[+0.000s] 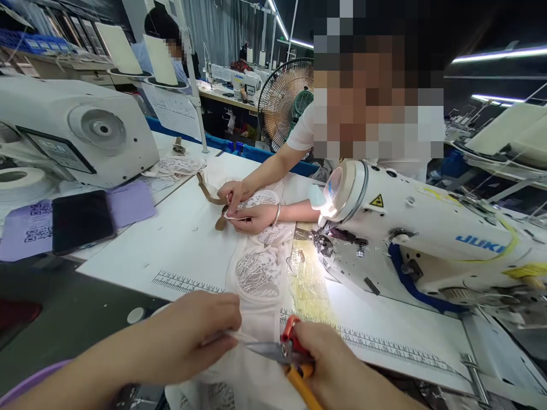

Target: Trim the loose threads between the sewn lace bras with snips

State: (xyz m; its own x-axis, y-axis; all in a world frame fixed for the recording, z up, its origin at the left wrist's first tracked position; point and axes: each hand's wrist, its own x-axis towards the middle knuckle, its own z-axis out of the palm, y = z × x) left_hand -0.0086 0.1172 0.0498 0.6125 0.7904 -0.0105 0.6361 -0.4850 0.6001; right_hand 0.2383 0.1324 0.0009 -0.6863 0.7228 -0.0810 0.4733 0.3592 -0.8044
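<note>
My left hand (188,336) is closed in a pinch on the edge of a white lace garment (258,279). The garment runs from the front of the table up to the co-worker's hands and also hangs over the front edge. In my right hand (333,359) is a pair of scissors (288,353) with red and orange handles. Their blades point left, close to the pinched fabric by my left fingertips. Whether the blade tips touch the fabric I cannot tell. Across the table, a co-worker's two hands (245,210) hold the far end, beside a brown strap (207,191).
A white sewing machine (410,222) with a lit lamp stands at the right; another (77,131) stands at the left. A dark phone (81,221) lies on purple cards (130,203). Printed rulers (183,280) run along the table's front edge. A large fan (286,102) stands behind.
</note>
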